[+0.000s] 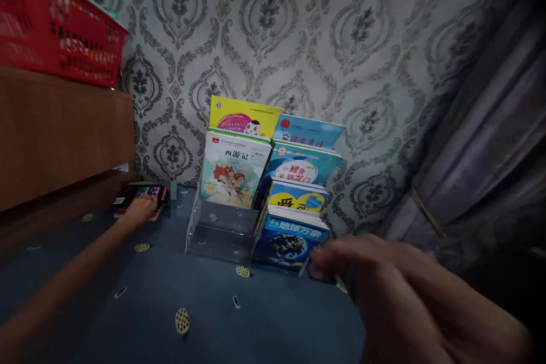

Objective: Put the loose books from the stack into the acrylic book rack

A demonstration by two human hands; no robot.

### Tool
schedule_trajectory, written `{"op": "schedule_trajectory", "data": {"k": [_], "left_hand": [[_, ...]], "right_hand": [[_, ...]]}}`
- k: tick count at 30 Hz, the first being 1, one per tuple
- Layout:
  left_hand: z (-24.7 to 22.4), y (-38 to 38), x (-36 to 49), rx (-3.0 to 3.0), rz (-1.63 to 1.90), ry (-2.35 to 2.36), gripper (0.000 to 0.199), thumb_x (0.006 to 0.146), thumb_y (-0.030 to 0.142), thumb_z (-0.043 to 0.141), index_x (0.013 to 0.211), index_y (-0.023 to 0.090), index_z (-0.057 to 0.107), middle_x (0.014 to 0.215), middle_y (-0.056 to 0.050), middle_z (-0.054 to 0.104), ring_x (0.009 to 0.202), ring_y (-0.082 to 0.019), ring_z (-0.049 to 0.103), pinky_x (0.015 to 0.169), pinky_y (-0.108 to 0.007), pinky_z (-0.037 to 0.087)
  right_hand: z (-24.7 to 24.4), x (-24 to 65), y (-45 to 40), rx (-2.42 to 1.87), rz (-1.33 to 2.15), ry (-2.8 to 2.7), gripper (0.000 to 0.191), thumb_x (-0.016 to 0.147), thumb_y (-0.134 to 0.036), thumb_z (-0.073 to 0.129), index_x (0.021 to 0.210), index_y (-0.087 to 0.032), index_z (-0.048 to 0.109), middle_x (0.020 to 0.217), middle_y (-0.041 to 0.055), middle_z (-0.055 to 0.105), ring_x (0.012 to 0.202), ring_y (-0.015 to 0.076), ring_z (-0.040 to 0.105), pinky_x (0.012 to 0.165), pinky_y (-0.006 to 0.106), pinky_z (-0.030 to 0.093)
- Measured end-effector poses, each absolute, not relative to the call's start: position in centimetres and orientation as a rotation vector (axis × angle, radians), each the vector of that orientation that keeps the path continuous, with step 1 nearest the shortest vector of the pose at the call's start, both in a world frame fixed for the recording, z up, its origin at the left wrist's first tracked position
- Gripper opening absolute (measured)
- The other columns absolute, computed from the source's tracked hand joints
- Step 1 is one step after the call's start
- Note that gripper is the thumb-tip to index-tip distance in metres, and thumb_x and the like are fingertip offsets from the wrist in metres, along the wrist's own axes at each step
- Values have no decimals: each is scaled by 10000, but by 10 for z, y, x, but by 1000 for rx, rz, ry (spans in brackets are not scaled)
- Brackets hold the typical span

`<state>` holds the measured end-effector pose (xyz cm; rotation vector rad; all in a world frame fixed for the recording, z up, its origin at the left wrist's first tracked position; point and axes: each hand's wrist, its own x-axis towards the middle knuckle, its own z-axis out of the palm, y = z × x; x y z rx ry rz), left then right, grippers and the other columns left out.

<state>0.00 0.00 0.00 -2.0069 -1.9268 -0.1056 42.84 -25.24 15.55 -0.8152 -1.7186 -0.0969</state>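
Note:
My left hand [143,210] reaches far forward and rests with its fingers on the dark cover of a book [123,196], the top one of a small pile on the floor-like blue surface. Blurred and close to the camera, my right hand [379,278] points its bent fingertips at the lower right corner of a clear book rack [219,250]. Nothing shows in it, though its inner side is hidden. In the rack's right column stand a blue book with a globe [285,242] and several others behind. A white-green picture book [236,170] and a yellow book [268,116] fill the left column's rear tiers.
A red plastic basket [81,40] stands on a brown wooden cabinet [63,136] at the left. Patterned wallpaper [264,28] covers the wall behind the rack. A tied purple-grey curtain [430,187] hangs at the right. The blue patterned cloth [140,296] spreads under the rack.

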Motion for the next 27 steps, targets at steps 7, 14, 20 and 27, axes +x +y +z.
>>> {"op": "schedule_trajectory", "data": {"k": [7, 14, 20, 27], "left_hand": [[-18, -46, 13, -1989, -63, -1913, 396, 895, 102, 426, 1230, -9, 604, 1227, -385, 593, 1096, -436, 646, 834, -522, 538], [-24, -98, 9, -2209, 34, -1899, 413, 869, 27, 403, 1193, 78, 653, 1199, -266, 669, 1081, -327, 694, 936, -453, 534], [38, -90, 29, -2557, -266, -1851, 387, 902, 288, 513, 1264, 227, 637, 1251, -114, 709, 1165, -302, 666, 957, -409, 536], [126, -34, 108, -2568, -1771, -1381, 582, 894, 495, 479, 1335, 118, 525, 1392, -175, 607, 1282, -284, 583, 1091, -446, 450]], "right_hand": [[175, 401, -220, -864, 49, -1722, 181, 954, -391, 595, 927, -317, 758, 791, 19, 749, 661, 199, 708, 598, 328, 597], [178, 408, -234, -922, 195, -1683, 221, 936, -421, 640, 919, -242, 769, 804, 34, 759, 659, 177, 714, 575, 260, 586], [166, 393, -189, -835, 388, -1552, 298, 917, -471, 648, 1022, -207, 737, 987, 86, 765, 860, 228, 745, 604, 296, 614], [124, 380, -127, -807, 514, -1511, 563, 867, -558, 663, 1324, -238, 584, 1448, 154, 553, 1328, 322, 545, 992, 498, 549]]}}
